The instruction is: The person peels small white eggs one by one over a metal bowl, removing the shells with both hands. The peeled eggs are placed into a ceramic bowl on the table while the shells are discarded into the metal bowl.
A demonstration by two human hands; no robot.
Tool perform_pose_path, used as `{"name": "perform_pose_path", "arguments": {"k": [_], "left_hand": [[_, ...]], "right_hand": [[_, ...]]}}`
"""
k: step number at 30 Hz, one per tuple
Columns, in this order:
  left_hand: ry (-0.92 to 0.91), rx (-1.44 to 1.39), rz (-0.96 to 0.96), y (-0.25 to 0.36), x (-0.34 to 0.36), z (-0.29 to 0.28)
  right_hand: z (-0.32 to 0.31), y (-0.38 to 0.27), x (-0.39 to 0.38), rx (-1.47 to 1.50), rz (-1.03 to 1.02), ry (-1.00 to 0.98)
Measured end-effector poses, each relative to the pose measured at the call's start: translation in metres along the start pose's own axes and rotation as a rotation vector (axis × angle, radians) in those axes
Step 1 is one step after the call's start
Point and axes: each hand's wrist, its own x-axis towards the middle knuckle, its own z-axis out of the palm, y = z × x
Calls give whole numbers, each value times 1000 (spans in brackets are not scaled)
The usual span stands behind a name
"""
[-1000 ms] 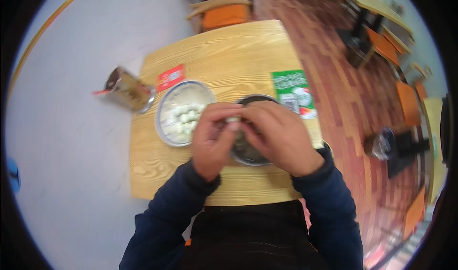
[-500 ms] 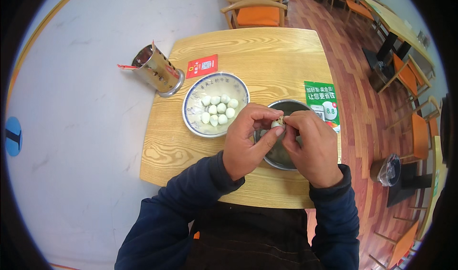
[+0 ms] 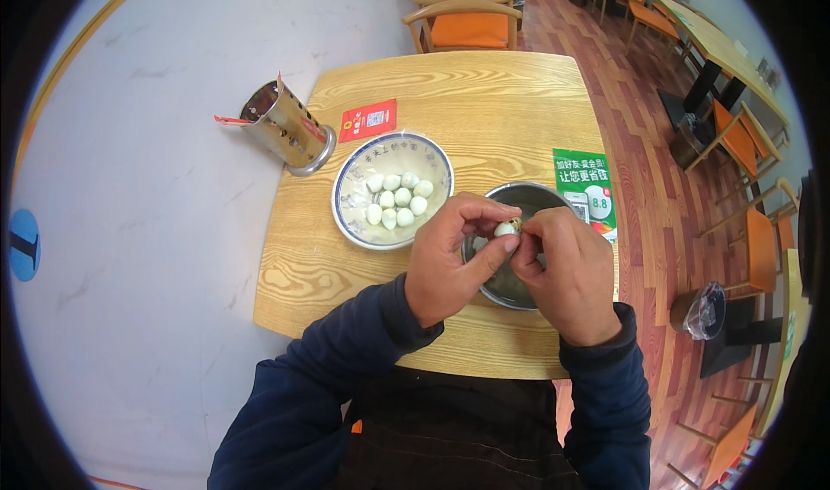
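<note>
A small quail egg (image 3: 503, 230) is pinched between the thumb and fingers of my left hand (image 3: 445, 261), its white mostly bare. Speckled shell (image 3: 516, 224) still clings to its right side, where the fingertips of my right hand (image 3: 572, 269) are closed on it. Both hands are over a metal bowl (image 3: 506, 296), which they partly cover; its contents are hard to make out. To the left stands a white bowl (image 3: 348, 217) with a blue rim, lined with clear film. Several peeled quail eggs (image 3: 403, 197) lie together in it.
On the wooden table (image 3: 298, 261) are a red card (image 3: 367, 121) and a green printed sheet (image 3: 581, 179). A perforated metal chopstick holder (image 3: 290, 131) stands by the wall at left. An orange-seated chair (image 3: 469, 32) is behind the table, and a lined bin (image 3: 699, 310) stands at right.
The egg has turned slightly in my fingers, and more of its smooth white surface faces up. My right fingertips have shifted a little to the right along the shell.
</note>
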Motion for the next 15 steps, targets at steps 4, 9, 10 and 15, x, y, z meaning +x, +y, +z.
{"name": "perform_pose_path", "arguments": {"k": [4, 9, 10, 15], "left_hand": [[-21, 21, 7, 1, 0, 0], [-8, 79, 61, -2, 2, 1], [-5, 91, 69, -2, 2, 1], [-23, 177, 66, 0, 1, -2]], "right_hand": [[-3, -1, 0, -5, 27, -52], [-1, -1, 1, 103, 116, -18], [-1, -2, 1, 122, 136, -15], [-2, 0, 1, 116, 180, 26]]}}
